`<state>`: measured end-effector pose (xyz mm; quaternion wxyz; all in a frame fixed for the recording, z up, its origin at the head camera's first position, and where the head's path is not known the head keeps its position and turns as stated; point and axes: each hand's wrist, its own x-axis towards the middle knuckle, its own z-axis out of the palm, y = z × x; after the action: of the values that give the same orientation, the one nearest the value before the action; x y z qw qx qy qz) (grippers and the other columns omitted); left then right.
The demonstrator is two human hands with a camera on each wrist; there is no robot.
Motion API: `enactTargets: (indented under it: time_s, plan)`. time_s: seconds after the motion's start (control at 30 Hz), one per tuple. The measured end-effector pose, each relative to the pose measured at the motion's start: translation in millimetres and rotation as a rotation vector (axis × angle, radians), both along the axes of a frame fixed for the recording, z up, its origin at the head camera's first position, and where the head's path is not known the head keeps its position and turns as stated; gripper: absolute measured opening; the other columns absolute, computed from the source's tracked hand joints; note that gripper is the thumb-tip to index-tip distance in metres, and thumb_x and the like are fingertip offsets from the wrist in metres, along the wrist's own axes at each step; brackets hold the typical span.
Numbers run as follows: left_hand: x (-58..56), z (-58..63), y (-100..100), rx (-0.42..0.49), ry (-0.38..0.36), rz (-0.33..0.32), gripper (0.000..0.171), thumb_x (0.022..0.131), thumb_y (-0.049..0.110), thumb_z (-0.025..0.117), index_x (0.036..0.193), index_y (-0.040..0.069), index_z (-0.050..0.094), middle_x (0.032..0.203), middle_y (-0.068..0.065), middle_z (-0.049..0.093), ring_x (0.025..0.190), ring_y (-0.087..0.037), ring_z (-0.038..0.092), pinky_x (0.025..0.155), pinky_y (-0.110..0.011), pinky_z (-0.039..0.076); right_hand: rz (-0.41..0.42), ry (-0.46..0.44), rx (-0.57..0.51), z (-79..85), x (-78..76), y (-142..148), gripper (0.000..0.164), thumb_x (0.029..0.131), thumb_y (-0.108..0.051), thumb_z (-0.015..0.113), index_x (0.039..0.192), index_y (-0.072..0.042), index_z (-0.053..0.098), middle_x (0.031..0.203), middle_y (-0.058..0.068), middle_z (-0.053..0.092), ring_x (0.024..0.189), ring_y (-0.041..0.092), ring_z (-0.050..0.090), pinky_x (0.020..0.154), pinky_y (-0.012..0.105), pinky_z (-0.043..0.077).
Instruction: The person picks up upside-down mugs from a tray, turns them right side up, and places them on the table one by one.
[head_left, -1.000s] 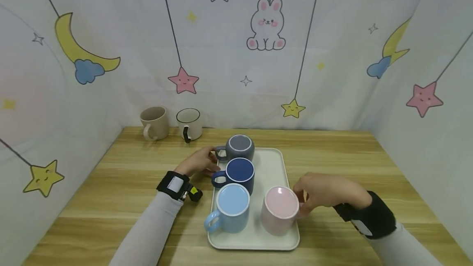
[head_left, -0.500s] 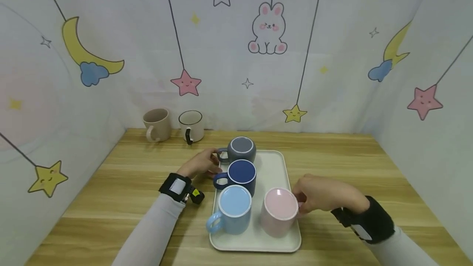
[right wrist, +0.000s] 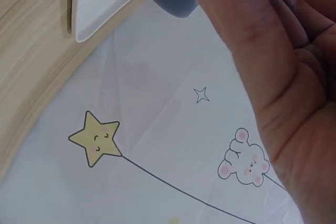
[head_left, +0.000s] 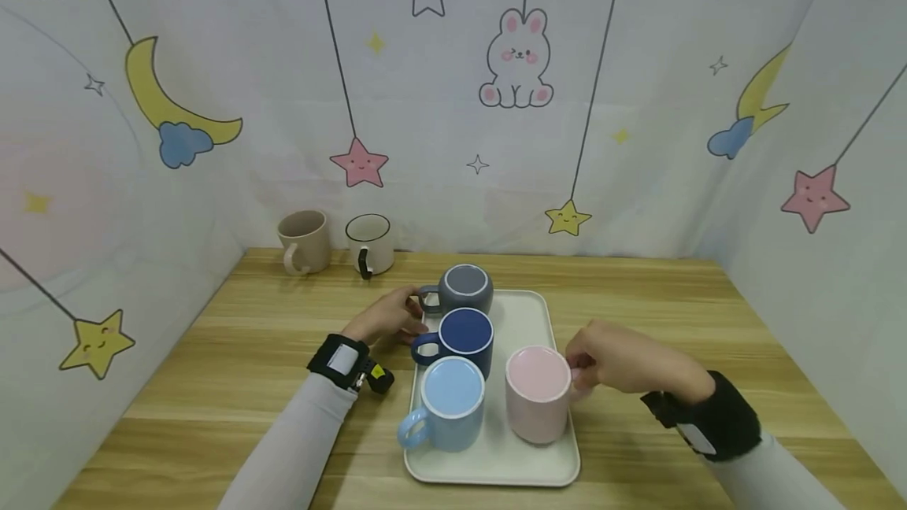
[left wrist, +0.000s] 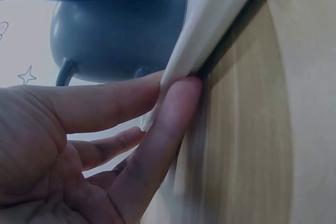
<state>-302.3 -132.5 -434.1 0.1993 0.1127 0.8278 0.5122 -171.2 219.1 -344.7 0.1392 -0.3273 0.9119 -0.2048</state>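
The left hand [head_left: 386,316] pinched the tray [head_left: 523,319]; the right hand [head_left: 623,356] gripped the pink mug [head_left: 537,400] by its handle [head_left: 584,392]. Keeping tray steady and mug level seemed best.

No legible text, brand or number, on the pink mug [head_left: 537,404] in the right hand [head_left: 627,356], on the tray [head_left: 496,471] pinched by the left hand [head_left: 384,316]; nor on the wall cloth [head_left: 432,93] beyond

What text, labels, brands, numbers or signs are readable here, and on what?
None readable.
Pink mug, other mugs, tray: no lettering visible.
Wall cloth: drawings only.
White patches on wristbands, yellow mark by the left one: any print too small to read.
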Motion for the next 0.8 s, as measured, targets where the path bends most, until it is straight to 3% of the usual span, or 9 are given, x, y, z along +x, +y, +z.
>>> enactTargets:
  time_s: [0.33,0.8]
  plan:
    - [1.1,-0.7,0.6,0.014,0.01,-0.007,0.055,0.083,-0.007,0.071,0.132,-0.002,0.045,0.108,-0.019,0.054,0.082,-0.021,0.061,0.069,-0.032,0.06,-0.001,0.075,-0.056,9.2,-1.9,6.6,0.022,0.083,0.0,0.073,0.074,-0.02,0.067,0.07,-0.013,0.061,0.062,0.004,0.051,0.053,0.02,0.045]
    - [-0.5,-2.6,1.2,0.008,-0.001,0.012,0.057,0.083,-0.007,0.071,0.133,0.001,0.046,0.109,-0.018,0.054,0.083,-0.023,0.061,0.07,-0.033,0.06,-0.028,0.102,-0.104,19.6,-10.6,10.9,0.024,0.085,0.002,0.071,0.076,-0.02,0.066,0.073,-0.011,0.061,0.067,0.007,0.054,0.058,0.024,0.048]
